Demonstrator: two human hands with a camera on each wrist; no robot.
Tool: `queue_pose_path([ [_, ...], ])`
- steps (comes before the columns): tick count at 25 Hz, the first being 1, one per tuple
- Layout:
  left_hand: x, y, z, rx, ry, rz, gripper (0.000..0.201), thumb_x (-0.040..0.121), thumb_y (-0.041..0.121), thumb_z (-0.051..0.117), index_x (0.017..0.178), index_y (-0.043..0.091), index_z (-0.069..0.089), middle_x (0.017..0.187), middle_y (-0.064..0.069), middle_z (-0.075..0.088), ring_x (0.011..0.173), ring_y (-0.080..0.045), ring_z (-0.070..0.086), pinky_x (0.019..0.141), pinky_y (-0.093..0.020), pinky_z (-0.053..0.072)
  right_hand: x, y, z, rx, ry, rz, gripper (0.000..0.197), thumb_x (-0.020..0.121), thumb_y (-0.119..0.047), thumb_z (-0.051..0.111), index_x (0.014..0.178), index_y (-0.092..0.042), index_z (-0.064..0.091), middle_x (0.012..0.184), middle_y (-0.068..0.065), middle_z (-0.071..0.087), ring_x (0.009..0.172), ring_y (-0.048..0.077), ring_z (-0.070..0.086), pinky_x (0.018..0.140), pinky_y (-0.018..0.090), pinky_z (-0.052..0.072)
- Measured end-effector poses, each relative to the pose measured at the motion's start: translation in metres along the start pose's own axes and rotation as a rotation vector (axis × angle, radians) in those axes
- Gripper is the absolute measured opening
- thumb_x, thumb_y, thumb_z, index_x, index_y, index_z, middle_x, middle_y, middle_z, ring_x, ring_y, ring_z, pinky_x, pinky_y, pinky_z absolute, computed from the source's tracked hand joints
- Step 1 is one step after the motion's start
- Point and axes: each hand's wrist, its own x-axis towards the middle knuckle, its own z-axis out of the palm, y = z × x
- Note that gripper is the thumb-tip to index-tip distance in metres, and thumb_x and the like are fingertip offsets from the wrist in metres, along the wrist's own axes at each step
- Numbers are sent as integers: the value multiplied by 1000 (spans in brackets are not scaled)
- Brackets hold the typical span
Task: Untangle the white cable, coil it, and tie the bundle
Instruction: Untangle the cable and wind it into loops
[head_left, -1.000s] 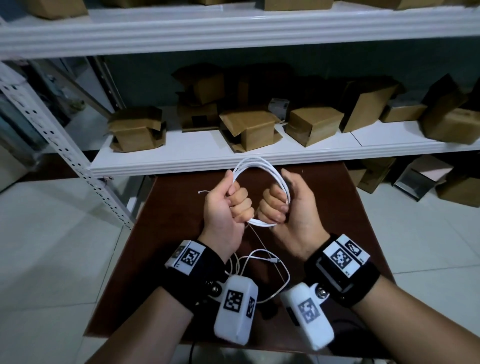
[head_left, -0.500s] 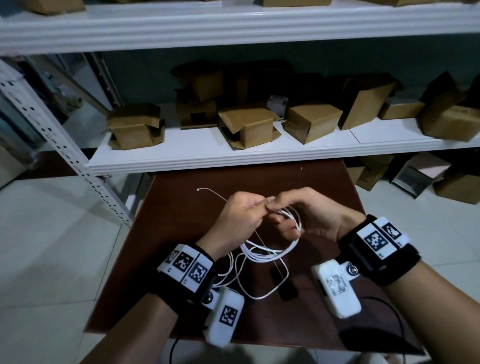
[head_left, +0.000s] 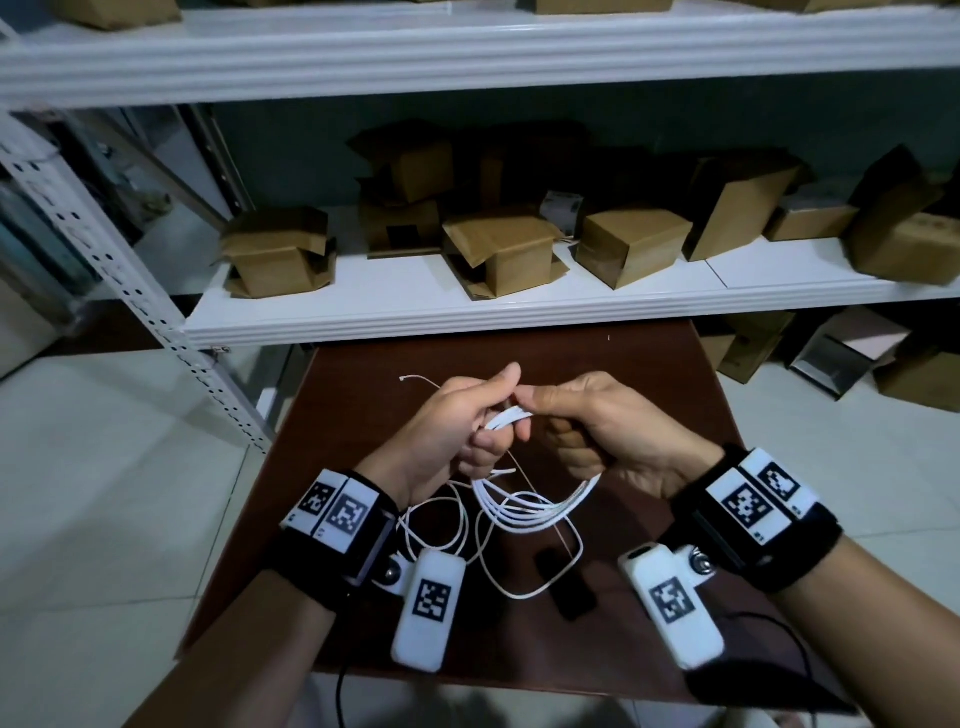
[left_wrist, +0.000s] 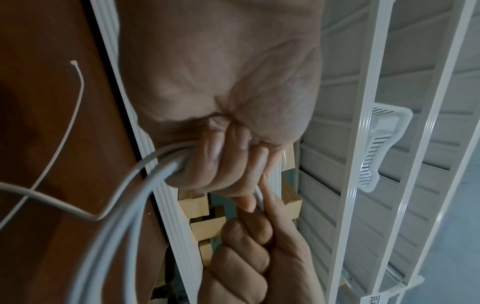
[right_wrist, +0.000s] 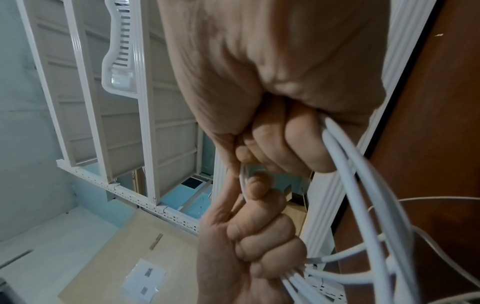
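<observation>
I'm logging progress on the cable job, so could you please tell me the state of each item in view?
Cable: partly coiled, held in both hands, tail loose on the table, untied.
Zip tie: open, unused, on the table.
Left hand: grip around the coil.
Right hand: grip around the coil.

black wrist straps (head_left: 332, 566), white boxes with square black-and-white code markers (head_left: 430, 603), bare forearms

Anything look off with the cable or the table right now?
The cable is only partly coiled: both hands grip the bundle, but loose loops trail onto the table. The zip tie lies unused beyond the left hand. Nothing looks damaged.
</observation>
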Motion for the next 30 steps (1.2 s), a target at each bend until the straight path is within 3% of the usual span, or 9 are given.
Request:
queue_pose_path([
  [5,-6,-2,-8,-26,-113,90,52,103,50,50,88,2,64,53,-3,39,42,-14,34,49,-28,34,0,-5,1,141,53,-13,43,98,-25,65,60,-15,47,54,-2,18,45,11,9,45,24,6],
  [9,-4,-6,-10,-154,-135,192,57,101,50,48,96,-3,69,64,-15,62,71,-33,63,76,-42,48,3,-14,-6,365,101,-51,46,92,-27,67,61,-19,34,50,-4,18,35,6,14,40,18,9],
  [13,2,-13,-5,-336,-201,124,78,94,66,42,109,-6,66,81,-26,69,99,-43,68,92,-47,50,5,-19,-14,509,143,-105,47,90,-32,65,55,-22,34,47,-7,17,32,5,15,37,19,9],
  [16,10,-16,-4,-351,-86,66,84,96,72,35,118,-5,62,99,-35,71,104,-45,68,99,-48,50,6,-19,-23,543,193,-170,47,88,-32,67,59,-23,32,47,-7,17,34,5,15,36,19,11],
  [19,20,-18,-9,-91,332,0,70,100,73,37,107,9,64,105,-25,76,97,-36,72,88,-44,56,7,-17,-32,565,248,-228,46,91,-30,67,62,-23,32,48,-8,17,35,6,15,36,19,13],
  [22,15,-24,-22,499,625,39,72,91,84,40,83,18,65,80,-1,78,77,-24,72,75,-43,56,8,-16,-39,575,294,-251,49,100,-28,61,58,-23,36,48,-8,18,36,6,14,35,19,14],
  [24,9,-21,-22,581,524,-41,79,94,82,41,75,9,67,70,-6,77,64,-28,72,64,-38,54,9,-15,-40,573,303,-251,49,100,-29,61,58,-23,36,48,-8,19,36,6,15,35,19,15],
  [26,4,-16,-8,295,302,-108,76,101,69,44,86,-1,71,80,-24,77,57,-30,70,52,-28,48,9,-14,-38,559,304,-240,48,99,-29,63,60,-23,36,48,-7,20,37,7,15,35,20,15],
  [30,8,-12,4,26,234,85,38,109,32,51,105,1,74,95,-23,79,71,-19,74,63,-24,56,11,-11,-30,538,321,-228,50,99,-27,64,56,-23,38,50,-6,20,38,7,15,39,20,13],
])
